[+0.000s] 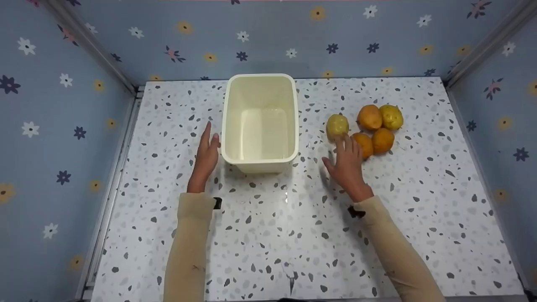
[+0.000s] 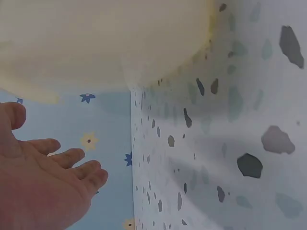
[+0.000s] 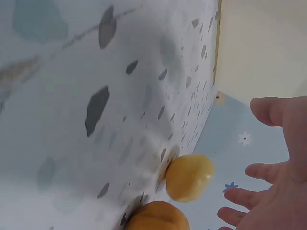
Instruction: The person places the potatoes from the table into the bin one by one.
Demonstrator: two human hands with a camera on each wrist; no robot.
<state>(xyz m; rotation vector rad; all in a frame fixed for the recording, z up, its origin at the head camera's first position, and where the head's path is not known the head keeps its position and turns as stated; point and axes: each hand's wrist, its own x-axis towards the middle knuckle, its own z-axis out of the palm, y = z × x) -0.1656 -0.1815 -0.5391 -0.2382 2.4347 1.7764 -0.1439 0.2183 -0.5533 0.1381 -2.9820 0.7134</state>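
Note:
A cream plastic bin [image 1: 260, 161] stands upright on the speckled table, with nothing inside it. Just left of its wall is my left hand [image 1: 206, 153], fingers extended; the left wrist view shows the palm [image 2: 48, 182] apart from the bin. My right hand [image 1: 347, 165] hovers with spread, relaxed fingers near a yellow-green fruit [image 1: 337, 126] and an orange fruit [image 1: 363, 144]. In the right wrist view a gap separates the hand from the yellow fruit [image 3: 188, 177]. Whether a fingertip touches any fruit cannot be told from the head view.
Behind the nearest fruits lie another orange fruit [image 1: 383, 140], a yellow-orange one [image 1: 369, 117] and a yellow-green one [image 1: 391, 117], grouped closely. Blue flowered panels [image 1: 277, 37] enclose the speckled table [image 1: 251, 235] at the back and both sides.

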